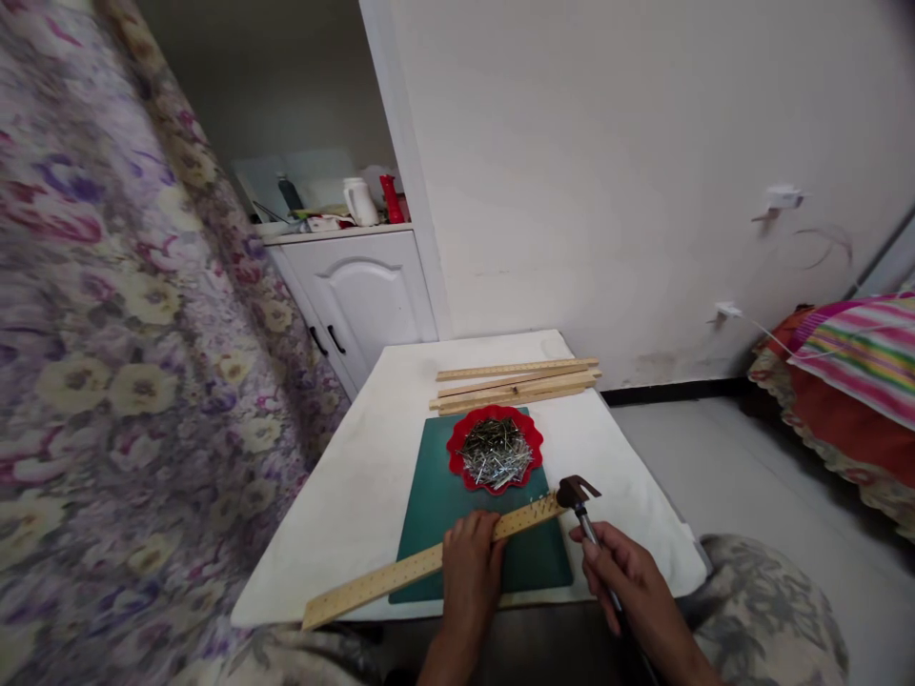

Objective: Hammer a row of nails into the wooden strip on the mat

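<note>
My left hand (472, 569) is wrapped over a long wooden strip (386, 578) dotted with rows of small holes or marks. Several nails (543, 505) stick up near the strip's right end. In my right hand (620, 570) is a claw hammer (584, 514), its head beside that same end; whether it touches a nail I cannot tell. Under the strip lies a green mat (433, 476). A red scalloped bowl (455, 462) holding a heap of loose nails (498, 453) sits on the mat just beyond the strip.
More wooden strips (518, 386) lie across the far part of the white-covered table (343, 505). A flowered curtain (143, 381) hangs at the left. Behind stands a white cabinet (372, 295) with a jug (359, 202) on top. A bed (858, 381) is at the right.
</note>
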Action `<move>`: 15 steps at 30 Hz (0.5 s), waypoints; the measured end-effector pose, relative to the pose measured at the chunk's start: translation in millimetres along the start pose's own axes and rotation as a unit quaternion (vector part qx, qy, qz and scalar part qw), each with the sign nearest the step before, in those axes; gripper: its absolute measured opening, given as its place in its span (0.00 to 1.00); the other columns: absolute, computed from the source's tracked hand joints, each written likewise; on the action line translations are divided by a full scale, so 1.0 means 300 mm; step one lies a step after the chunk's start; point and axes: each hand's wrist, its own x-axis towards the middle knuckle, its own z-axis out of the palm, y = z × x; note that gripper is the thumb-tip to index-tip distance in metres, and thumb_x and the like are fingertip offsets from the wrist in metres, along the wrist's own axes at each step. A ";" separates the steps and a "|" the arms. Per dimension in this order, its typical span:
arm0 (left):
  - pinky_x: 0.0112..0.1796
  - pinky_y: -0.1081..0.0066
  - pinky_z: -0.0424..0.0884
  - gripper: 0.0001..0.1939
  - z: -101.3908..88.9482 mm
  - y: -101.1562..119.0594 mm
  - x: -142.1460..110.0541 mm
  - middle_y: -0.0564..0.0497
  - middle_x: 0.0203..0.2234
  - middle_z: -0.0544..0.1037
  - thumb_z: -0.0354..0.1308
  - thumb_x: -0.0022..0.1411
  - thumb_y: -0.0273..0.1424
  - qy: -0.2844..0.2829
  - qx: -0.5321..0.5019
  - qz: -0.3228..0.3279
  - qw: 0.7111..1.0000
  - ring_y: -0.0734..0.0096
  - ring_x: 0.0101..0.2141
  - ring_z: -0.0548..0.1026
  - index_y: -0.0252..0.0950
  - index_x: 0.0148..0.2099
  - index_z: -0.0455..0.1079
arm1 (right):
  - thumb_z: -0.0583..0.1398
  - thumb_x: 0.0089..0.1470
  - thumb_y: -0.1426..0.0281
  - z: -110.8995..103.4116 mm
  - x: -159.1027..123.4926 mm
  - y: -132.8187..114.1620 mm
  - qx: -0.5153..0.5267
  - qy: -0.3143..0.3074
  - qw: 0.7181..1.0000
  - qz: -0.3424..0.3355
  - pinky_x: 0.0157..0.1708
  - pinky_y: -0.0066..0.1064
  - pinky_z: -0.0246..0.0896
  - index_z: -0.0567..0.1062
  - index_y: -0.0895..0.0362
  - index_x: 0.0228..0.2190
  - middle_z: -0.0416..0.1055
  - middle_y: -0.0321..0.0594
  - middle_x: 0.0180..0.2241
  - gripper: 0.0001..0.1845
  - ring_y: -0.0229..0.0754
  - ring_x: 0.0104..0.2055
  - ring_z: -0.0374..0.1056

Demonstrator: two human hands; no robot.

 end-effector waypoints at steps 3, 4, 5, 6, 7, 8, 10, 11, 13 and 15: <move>0.42 0.61 0.62 0.13 -0.004 0.004 -0.006 0.46 0.42 0.75 0.52 0.59 0.28 0.004 -0.008 0.003 1.000 0.60 0.43 0.70 0.38 0.46 0.70 | 0.55 0.55 0.52 -0.003 -0.004 0.001 0.004 0.000 1.000 0.013 0.11 0.21 0.41 0.66 0.57 0.38 0.61 0.26 0.18 0.21 0.27 0.10 0.50; 0.43 0.60 0.63 0.13 -0.011 0.002 -0.006 0.45 0.42 0.75 0.53 0.59 0.29 0.009 -0.012 0.007 1.000 0.59 0.43 0.70 0.39 0.46 0.70 | 0.55 0.55 0.51 -0.006 -0.004 0.004 0.005 0.003 1.000 0.016 0.10 0.21 0.41 0.66 0.57 0.38 0.61 0.26 0.18 0.22 0.27 0.10 0.50; 0.43 0.60 0.63 0.12 -0.019 0.000 -0.002 0.45 0.42 0.75 0.54 0.59 0.30 0.017 -0.018 0.013 1.000 0.59 0.43 0.70 0.38 0.46 0.70 | 0.55 0.54 0.51 -0.011 -0.004 0.007 0.005 0.005 1.000 0.018 0.10 0.21 0.41 0.66 0.58 0.39 0.61 0.26 0.17 0.22 0.27 0.10 0.50; 0.44 0.60 0.63 0.12 -0.031 -0.001 0.006 0.45 0.42 0.75 0.53 0.60 0.30 0.025 -0.024 0.021 0.999 0.60 0.43 0.70 0.38 0.46 0.70 | 0.55 0.54 0.51 -0.016 -0.003 0.010 0.006 0.007 1.000 0.018 0.10 0.21 0.41 0.66 0.58 0.39 0.61 0.26 0.17 0.23 0.27 0.10 0.50; 0.43 0.61 0.64 0.11 -0.044 0.000 0.022 0.45 0.42 0.75 0.52 0.61 0.31 0.033 -0.029 0.029 0.999 0.60 0.43 0.70 0.38 0.45 0.70 | 0.55 0.54 0.51 -0.020 -0.001 0.015 0.008 0.009 1.000 0.017 0.10 0.20 0.41 0.66 0.57 0.39 0.61 0.26 0.17 0.23 0.27 0.10 0.50; 0.43 0.62 0.64 0.11 -0.058 0.003 0.044 0.45 0.41 0.75 0.50 0.63 0.31 0.039 -0.032 0.038 0.998 0.61 0.42 0.70 0.38 0.45 0.70 | 0.55 0.54 0.51 -0.024 0.001 0.019 0.011 0.009 1.000 0.016 0.10 0.20 0.41 0.66 0.57 0.39 0.61 0.26 0.17 0.22 0.27 0.10 0.51; 0.42 0.65 0.65 0.12 -0.083 0.016 0.109 0.46 0.40 0.74 0.45 0.65 0.29 0.041 -0.028 0.059 0.997 0.63 0.41 0.69 0.37 0.44 0.70 | 0.55 0.55 0.52 -0.029 0.004 0.026 0.014 0.009 1.000 0.013 0.11 0.20 0.41 0.66 0.57 0.40 0.61 0.26 0.18 0.21 0.27 0.10 0.51; 0.42 0.66 0.65 0.13 -0.092 0.024 0.148 0.46 0.39 0.74 0.44 0.65 0.28 0.042 -0.015 0.067 0.997 0.64 0.41 0.69 0.37 0.43 0.70 | 0.55 0.55 0.53 -0.029 0.006 0.028 0.016 0.007 1.000 0.013 0.11 0.20 0.41 0.66 0.57 0.40 0.62 0.26 0.18 0.21 0.26 0.10 0.51; 0.42 0.67 0.64 0.14 -0.098 0.040 0.231 0.46 0.39 0.73 0.45 0.64 0.25 0.026 0.032 0.074 0.996 0.64 0.41 0.69 0.37 0.44 0.71 | 0.55 0.55 0.53 -0.029 0.007 0.028 0.018 0.006 1.000 0.015 0.10 0.20 0.41 0.66 0.57 0.41 0.62 0.26 0.18 0.21 0.26 0.10 0.50; 0.41 0.67 0.64 0.13 -0.091 0.047 0.302 0.45 0.39 0.73 0.46 0.63 0.24 -0.001 0.093 0.058 0.994 0.63 0.40 0.69 0.37 0.42 0.72 | 0.55 0.54 0.52 -0.028 0.007 0.023 0.018 0.004 1.000 0.018 0.10 0.20 0.41 0.66 0.57 0.41 0.61 0.26 0.17 0.23 0.27 0.10 0.50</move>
